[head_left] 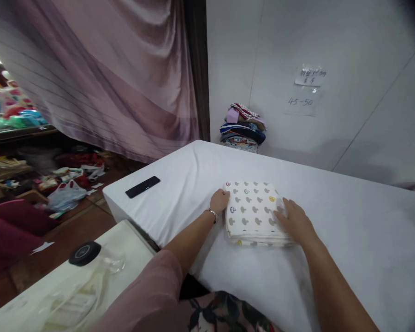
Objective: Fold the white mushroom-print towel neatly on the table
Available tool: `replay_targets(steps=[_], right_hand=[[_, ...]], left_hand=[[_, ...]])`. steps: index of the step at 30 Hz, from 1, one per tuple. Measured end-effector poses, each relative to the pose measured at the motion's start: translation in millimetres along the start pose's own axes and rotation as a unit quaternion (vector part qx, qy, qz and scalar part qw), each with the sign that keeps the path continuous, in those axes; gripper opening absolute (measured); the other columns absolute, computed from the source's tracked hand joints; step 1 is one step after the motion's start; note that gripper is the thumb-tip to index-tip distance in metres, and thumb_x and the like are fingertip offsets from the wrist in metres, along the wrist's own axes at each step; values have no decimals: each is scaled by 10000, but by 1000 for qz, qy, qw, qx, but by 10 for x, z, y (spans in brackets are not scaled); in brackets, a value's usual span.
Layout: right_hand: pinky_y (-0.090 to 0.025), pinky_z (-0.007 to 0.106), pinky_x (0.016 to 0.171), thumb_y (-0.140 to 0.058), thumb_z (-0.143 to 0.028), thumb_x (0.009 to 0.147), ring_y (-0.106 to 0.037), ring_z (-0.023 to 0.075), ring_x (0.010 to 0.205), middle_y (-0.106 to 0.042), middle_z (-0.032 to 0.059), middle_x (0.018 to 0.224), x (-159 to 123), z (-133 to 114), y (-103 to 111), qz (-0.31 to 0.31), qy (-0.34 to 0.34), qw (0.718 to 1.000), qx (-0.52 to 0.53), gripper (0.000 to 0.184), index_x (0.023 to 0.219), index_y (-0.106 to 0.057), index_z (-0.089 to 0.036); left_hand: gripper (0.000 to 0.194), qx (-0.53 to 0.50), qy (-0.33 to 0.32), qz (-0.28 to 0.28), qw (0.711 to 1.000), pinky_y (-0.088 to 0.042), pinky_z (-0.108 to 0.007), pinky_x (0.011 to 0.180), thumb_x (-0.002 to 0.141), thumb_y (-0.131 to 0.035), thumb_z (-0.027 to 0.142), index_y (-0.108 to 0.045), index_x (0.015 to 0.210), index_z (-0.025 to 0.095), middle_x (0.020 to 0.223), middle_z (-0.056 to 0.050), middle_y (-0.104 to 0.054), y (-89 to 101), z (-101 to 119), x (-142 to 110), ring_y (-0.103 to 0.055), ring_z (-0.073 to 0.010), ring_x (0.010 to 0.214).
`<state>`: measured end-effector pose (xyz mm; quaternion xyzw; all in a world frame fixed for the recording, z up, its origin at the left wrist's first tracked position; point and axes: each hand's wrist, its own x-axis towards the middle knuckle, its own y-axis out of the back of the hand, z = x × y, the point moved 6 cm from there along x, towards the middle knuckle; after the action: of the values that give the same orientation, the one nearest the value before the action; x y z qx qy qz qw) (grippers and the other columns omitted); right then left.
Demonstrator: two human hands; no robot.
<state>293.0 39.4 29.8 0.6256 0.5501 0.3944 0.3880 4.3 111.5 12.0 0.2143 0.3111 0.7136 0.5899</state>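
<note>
the left arm is stretching forward, the left hand [220,200] touching the left edge of the folded cloth [251,203] lying on the white-covered table [180,184]; i cannot tell its finger grip. the right hand [294,220] is bracing the right edge, thumb and fingers spreading apart.

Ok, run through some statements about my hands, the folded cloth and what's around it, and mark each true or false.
1. Your left hand and right hand both touch the folded cloth. True.
2. The bracelet is on your right wrist. False: the bracelet is on your left wrist.
3. A flat black object lies on the white-covered table. True.
4. The folded cloth is plain, without any print. False: it has mostly grey prints.
5. A pile of fabrics sits beyond the table's far edge, by the wall. True.
</note>
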Motion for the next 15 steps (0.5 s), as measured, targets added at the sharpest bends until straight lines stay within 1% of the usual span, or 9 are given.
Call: replay_targets(steps=[1, 2, 4, 5, 7, 10, 13, 15], right_hand=[[-291, 458, 1072, -427, -490, 862, -244, 301, 1390, -314, 140, 1500, -15, -84, 9, 20, 32, 999, -3, 648, 1417, -352, -163], [-264, 452, 1089, -418, -491, 870, -200, 287, 1408, -283, 129, 1517, -32, -169, -6, 28, 66, 997, -4, 637, 1415, -353, -167], [-220, 464, 1107, -408, -497, 879, -158, 275, 1421, -261, 107, 1530, -67, -303, -111, 2, 118, 993, -12, 611, 1403, -371, -186], [-204, 481, 1109, -408, -501, 880, -155, 276, 1422, -264, 97, 1531, -81, -340, -182, -21, 129, 991, -20, 593, 1390, -389, -199], [-179, 509, 1108, -409, -505, 881, -170, 273, 1419, -281, 80, 1527, -97, -359, -306, -62, 122, 990, -37, 553, 1359, -429, -228], [-166, 506, 1114, -415, -504, 881, -177, 266, 1419, -289, 75, 1524, -94, -339, -364, -82, 107, 990, -38, 518, 1328, -470, -247], [-208, 488, 1110, -443, -475, 873, -206, 273, 1410, -317, 80, 1511, -61, -283, -288, -73, 102, 992, -12, 506, 1315, -495, -234], [-256, 455, 1099, -448, -458, 869, -249, 275, 1395, -344, 90, 1496, -23, -174, -189, -46, 66, 997, 5, 527, 1332, -482, -209]], left_hand=[[202, 0, 2, 2, 1000, -419, -300, 723, 860, -486, 360, -489, 725, 209, 867, -75, -678, 2, -2, -4, -615, -215, 834], [192, -1, 4, 5, 1000, -421, -299, 724, 857, -491, 359, -489, 736, 209, 877, -72, -677, 3, -4, -9, -615, -213, 836], [180, 0, 9, 10, 1000, -423, -301, 730, 859, -492, 358, -488, 756, 210, 888, -69, -674, 1, -5, -23, -615, -212, 840], [179, 0, 10, 13, 1000, -423, -304, 733, 861, -490, 362, -488, 766, 211, 891, -69, -673, -2, -6, -32, -616, -214, 843], [174, 0, 11, 17, 1000, -424, -311, 742, 867, -486, 370, -492, 792, 213, 909, -70, -671, -6, -5, -51, -619, -221, 859], [168, -1, 9, 18, 1000, -426, -317, 755, 871, -481, 379, -508, 884, 214, 964, -78, -670, -8, -4, -66, -625, -230, 894], [273, -5, 11, 13, 1000, -429, -320, 784, 866, -487, 384, -497, 1062, 195, 1042, -106, -666, -3, -8, -58, -628, -244, 954], [382, -8, 9, 5, 1000, -427, -326, 817, 857, -498, 395, -464, 1165, 170, 1084, -130, -659, 0, -7, -47, -618, -258, 1009]])
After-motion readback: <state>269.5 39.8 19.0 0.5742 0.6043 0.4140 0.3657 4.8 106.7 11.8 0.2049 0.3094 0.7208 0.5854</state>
